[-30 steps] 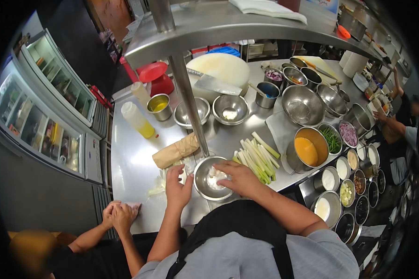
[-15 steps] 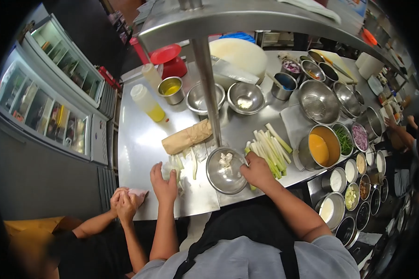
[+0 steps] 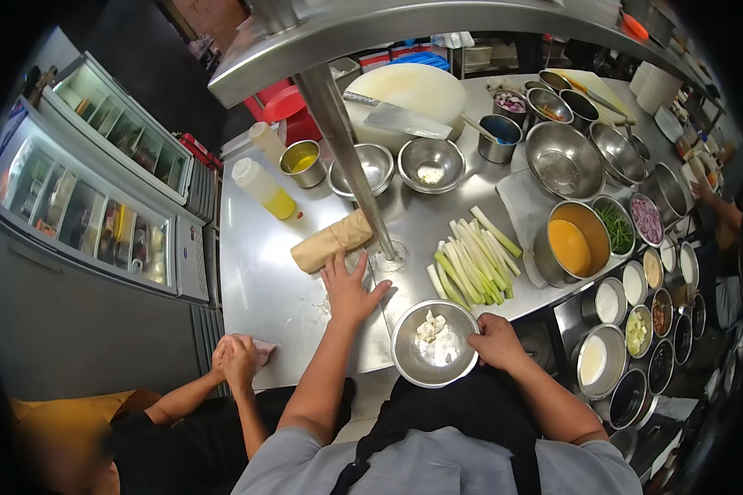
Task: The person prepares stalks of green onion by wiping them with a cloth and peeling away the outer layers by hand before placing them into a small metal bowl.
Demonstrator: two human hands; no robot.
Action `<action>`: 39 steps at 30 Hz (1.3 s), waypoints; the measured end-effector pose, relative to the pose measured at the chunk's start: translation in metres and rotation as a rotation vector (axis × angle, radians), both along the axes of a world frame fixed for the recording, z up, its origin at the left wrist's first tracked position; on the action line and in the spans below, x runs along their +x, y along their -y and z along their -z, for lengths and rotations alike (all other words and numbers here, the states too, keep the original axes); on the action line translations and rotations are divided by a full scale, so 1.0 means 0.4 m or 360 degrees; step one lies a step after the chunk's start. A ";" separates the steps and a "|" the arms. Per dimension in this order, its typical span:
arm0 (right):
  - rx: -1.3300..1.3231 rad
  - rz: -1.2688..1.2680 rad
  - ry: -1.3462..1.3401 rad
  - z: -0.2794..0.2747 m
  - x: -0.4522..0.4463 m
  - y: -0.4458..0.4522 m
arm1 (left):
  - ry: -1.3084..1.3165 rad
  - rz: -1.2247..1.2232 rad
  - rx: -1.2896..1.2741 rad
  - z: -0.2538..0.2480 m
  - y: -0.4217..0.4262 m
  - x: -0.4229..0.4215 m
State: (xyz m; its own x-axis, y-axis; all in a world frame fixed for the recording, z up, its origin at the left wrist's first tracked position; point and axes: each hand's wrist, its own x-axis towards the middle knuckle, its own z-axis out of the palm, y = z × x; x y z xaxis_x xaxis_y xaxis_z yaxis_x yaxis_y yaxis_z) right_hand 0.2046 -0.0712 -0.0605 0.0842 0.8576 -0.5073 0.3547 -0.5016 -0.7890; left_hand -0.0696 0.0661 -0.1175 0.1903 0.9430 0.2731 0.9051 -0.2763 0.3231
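Observation:
My right hand [image 3: 499, 340] pinches the rim of a steel bowl [image 3: 413, 363], with the thumb over the edge. The bowl is held in front of my apron at the table's near edge, and whitish pieces [image 3: 431, 327] lie in it. My left hand [image 3: 351, 290] is spread low over the steel table, its fingertips by a rolled brown paper bundle [image 3: 330, 241]. It holds nothing that I can see. A few pale scraps show beside its wrist side. Right of it lies a pile of cut white-and-green stalks [image 3: 479, 260].
A shelf post [image 3: 338, 140] stands mid-table. Behind it, a cleaver [image 3: 413, 122] lies on a round board [image 3: 437, 87]. Also there are a squeeze bottle [image 3: 262, 190], steel bowls [image 3: 432, 165] and a pot of orange liquid [image 3: 571, 247]. Another person's clasped hands [image 3: 235, 361] rest at left.
My right hand has drawn the bowl back toward me and rightward. My left hand has shifted right and forward, down to the table. Pale strips beside the paper bundle no longer show.

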 end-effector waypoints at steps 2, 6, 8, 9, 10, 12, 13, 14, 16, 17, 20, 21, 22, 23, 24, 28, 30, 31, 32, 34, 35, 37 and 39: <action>-0.0003 -0.0003 0.0005 0.004 0.004 0.036 | -0.0207 0.0085 0.0020 0.032 -0.011 0.006; -0.0088 -0.0108 -0.0067 0.022 0.013 0.119 | 0.0061 0.0061 0.0253 0.059 0.014 0.007; -0.0219 -0.0175 -0.0148 0.059 0.010 0.155 | 0.0019 -0.0056 0.0205 0.069 0.042 0.020; -0.0342 -0.0263 -0.0217 0.072 0.007 0.177 | -0.0015 -0.0195 0.0166 0.078 0.056 0.021; -0.0406 -0.0293 -0.0249 0.080 0.002 0.193 | -0.0004 -0.0157 0.0293 0.085 0.065 0.021; -0.0437 -0.0298 -0.0222 0.156 -0.024 0.214 | 0.0020 -0.0142 0.0208 0.089 0.102 0.030; -0.0463 -0.0307 -0.0184 0.191 -0.042 0.223 | 0.0054 -0.0133 0.0129 0.085 0.124 0.032; -0.0459 -0.0309 -0.0199 0.201 -0.059 0.234 | 0.0000 -0.0149 0.0021 0.071 0.165 0.047; -0.0319 -0.0145 -0.0193 0.207 -0.091 0.237 | 0.0222 -0.0077 -0.0052 0.075 0.283 0.087; -0.0294 -0.0145 -0.0206 0.224 -0.095 0.234 | 0.0351 0.0176 0.0063 0.097 0.347 0.105; -0.0179 -0.0013 -0.0316 0.252 -0.102 0.272 | 0.0235 0.0246 -0.0263 0.092 0.517 0.178; -0.0178 -0.0021 -0.0314 0.258 -0.102 0.284 | 0.0237 0.0239 -0.0260 0.091 0.549 0.185; -0.0160 0.0028 -0.0349 0.265 -0.101 0.292 | 0.0148 0.0311 -0.0330 0.088 0.573 0.192; -0.0136 0.0080 -0.0382 0.266 -0.099 0.294 | 0.0060 0.0386 -0.0394 0.079 0.582 0.197; -0.0157 0.0100 -0.0341 0.263 -0.099 0.298 | 0.0072 0.0421 -0.0454 0.071 0.583 0.192; -0.0120 0.0273 -0.0501 0.306 -0.110 0.303 | 0.0345 0.0358 -0.0288 0.023 0.527 0.138; -0.0110 0.0270 -0.0452 0.333 -0.117 0.302 | 0.0700 0.0159 -0.0273 0.028 0.454 0.080; -0.0101 0.0261 -0.0401 0.346 -0.117 0.300 | 0.0853 -0.0023 -0.0326 0.011 0.414 0.050; -0.0108 0.0275 -0.0395 0.350 -0.117 0.298 | 0.0554 0.0095 0.0195 0.045 0.353 -0.014; -0.0117 0.0277 -0.0299 0.359 -0.119 0.302 | 0.0301 -0.0393 0.0161 0.085 0.267 -0.113; -0.0134 0.0293 -0.0293 0.364 -0.119 0.304 | 0.0149 -0.0679 0.0049 0.116 0.230 -0.162; -0.0187 0.0306 -0.0188 0.373 -0.112 0.300 | -0.0003 -0.0941 -0.0082 0.123 0.177 -0.181; -0.0185 0.0366 -0.0158 0.378 -0.099 0.297 | -0.0057 -0.0769 -0.0218 0.069 0.135 -0.148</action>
